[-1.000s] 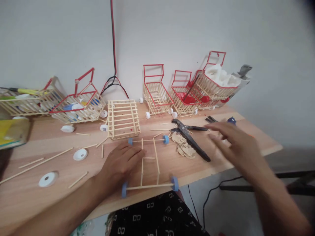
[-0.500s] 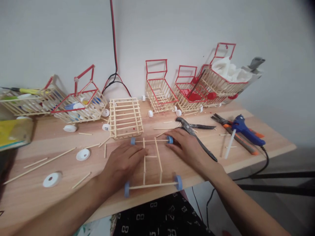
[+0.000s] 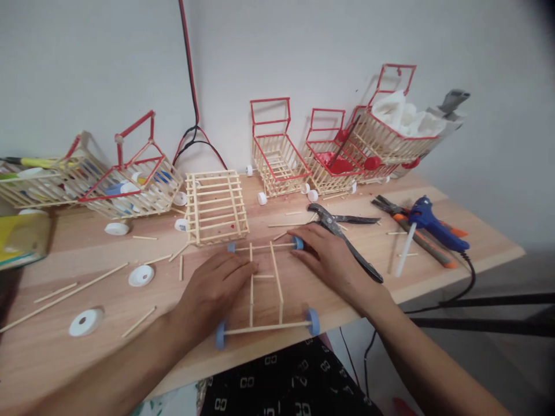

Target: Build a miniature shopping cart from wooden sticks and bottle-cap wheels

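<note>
A small wooden stick frame [image 3: 281, 289] with blue cap wheels lies flat near the table's front edge, two wheels at each end. My left hand [image 3: 221, 283] is closed on its left rail, fingertips at the stick and the far left wheel [image 3: 231, 247] just beyond. My right hand [image 3: 323, 251] has thumb and fingers around the far right blue wheel [image 3: 297, 242]; the fingers' undersides are hidden. The two near wheels [image 3: 312, 322] are untouched. Behind the frame stands a slatted stick basket [image 3: 217, 209].
Black-handled cutters [image 3: 333, 222] lie beside my right hand, with orange-handled pliers [image 3: 416, 237] and a blue glue gun [image 3: 437, 225] farther right. Stick carts with red handles [image 3: 281, 164] line the wall. White caps [image 3: 141, 275] and loose sticks [image 3: 65, 297] lie at left.
The view has shifted slightly, so things on the left appear farther left. Both hands keep their places on the stick frame and its wheel.
</note>
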`<move>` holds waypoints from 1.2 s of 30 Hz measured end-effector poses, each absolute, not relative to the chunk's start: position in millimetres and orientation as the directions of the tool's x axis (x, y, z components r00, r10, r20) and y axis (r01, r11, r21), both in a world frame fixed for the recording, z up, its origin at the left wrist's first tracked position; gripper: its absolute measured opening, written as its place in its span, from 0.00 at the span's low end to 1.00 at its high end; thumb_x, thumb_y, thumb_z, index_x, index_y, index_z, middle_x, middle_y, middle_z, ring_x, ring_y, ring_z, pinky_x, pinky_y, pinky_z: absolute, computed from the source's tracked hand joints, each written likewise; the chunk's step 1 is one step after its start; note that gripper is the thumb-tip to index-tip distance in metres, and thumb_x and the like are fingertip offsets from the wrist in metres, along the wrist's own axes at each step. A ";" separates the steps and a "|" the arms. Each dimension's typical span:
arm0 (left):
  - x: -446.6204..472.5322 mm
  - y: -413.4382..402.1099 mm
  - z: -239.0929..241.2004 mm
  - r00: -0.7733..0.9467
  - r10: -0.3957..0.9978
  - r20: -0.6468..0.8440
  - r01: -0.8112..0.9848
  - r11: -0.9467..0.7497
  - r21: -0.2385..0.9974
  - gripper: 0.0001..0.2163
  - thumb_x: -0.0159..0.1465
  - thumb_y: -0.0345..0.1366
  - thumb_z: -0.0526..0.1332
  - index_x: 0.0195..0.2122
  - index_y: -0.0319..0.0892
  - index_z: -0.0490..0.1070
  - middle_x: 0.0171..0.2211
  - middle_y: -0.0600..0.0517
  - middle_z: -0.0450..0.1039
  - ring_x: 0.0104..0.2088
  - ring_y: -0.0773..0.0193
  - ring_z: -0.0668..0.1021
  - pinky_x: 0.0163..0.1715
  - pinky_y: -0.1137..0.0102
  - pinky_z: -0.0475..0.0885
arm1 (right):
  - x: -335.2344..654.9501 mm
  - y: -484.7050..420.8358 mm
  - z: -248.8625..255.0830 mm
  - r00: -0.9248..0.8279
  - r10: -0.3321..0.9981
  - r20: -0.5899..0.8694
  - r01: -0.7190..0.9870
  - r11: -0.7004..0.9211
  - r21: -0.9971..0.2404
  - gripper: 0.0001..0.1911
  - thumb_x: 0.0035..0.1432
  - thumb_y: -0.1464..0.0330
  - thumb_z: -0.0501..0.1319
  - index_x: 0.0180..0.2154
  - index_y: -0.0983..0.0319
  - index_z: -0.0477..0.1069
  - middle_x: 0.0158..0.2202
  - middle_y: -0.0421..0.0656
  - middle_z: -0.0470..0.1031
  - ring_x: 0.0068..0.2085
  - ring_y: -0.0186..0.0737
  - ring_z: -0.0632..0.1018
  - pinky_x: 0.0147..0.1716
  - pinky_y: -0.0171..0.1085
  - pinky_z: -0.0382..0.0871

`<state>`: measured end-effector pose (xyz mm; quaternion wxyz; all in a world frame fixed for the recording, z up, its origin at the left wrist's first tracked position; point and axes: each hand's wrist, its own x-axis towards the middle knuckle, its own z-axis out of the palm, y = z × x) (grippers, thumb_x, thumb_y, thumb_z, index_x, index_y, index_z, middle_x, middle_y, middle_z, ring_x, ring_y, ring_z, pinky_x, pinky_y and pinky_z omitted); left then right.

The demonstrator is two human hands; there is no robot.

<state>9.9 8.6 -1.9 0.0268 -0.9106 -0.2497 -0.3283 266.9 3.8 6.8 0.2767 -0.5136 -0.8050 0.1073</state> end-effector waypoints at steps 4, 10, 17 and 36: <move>10.3 9.3 -2.3 0.662 0.421 0.620 0.467 -0.879 0.098 0.11 0.66 0.24 0.53 0.42 0.37 0.74 0.38 0.45 0.79 0.39 0.59 0.79 0.40 0.63 0.77 | 266.3 4.8 6.7 -0.312 0.889 0.335 0.770 0.443 -0.460 0.16 0.62 0.71 0.59 0.52 0.60 0.70 0.47 0.50 0.75 0.49 0.47 0.76 0.49 0.49 0.72; 10.6 10.9 -5.4 0.663 0.418 0.621 0.470 -0.878 0.089 0.11 0.65 0.24 0.54 0.41 0.37 0.75 0.38 0.45 0.79 0.39 0.59 0.79 0.40 0.62 0.77 | 265.9 4.3 6.0 -0.304 0.887 0.347 0.762 0.445 -0.471 0.16 0.61 0.71 0.59 0.52 0.60 0.71 0.48 0.50 0.75 0.49 0.47 0.76 0.49 0.50 0.72; 11.0 11.9 -4.9 0.671 0.397 0.626 0.447 -0.891 0.085 0.10 0.66 0.24 0.53 0.42 0.36 0.74 0.38 0.45 0.79 0.39 0.58 0.79 0.39 0.61 0.77 | 264.4 3.8 6.9 -0.296 0.891 0.345 0.766 0.437 -0.472 0.16 0.62 0.71 0.59 0.51 0.60 0.71 0.47 0.49 0.75 0.48 0.47 0.76 0.49 0.49 0.72; 10.9 14.4 -6.4 0.681 0.394 0.618 0.433 -0.896 0.095 0.10 0.66 0.25 0.53 0.42 0.37 0.73 0.39 0.45 0.79 0.40 0.59 0.79 0.39 0.62 0.77 | 265.2 -9.5 2.7 -0.301 0.819 0.488 0.782 0.505 -0.366 0.16 0.63 0.71 0.58 0.52 0.58 0.70 0.55 0.50 0.69 0.55 0.48 0.69 0.53 0.52 0.66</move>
